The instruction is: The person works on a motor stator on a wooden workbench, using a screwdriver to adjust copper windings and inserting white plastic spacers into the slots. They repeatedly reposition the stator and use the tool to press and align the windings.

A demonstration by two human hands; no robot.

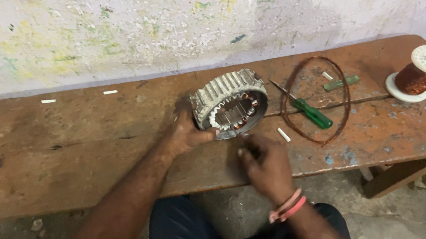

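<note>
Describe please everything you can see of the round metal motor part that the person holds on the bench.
The motor stator is a grey metal ring with ribbed fins around its outside. Inside are pale slot teeth and some copper-coloured windings. It looks worn and dusty. It stands tilted on its edge on the wooden bench, its opening facing the camera. The left hand grips its lower left rim. The right hand is close to its lower edge; whether it touches is unclear.
</note>
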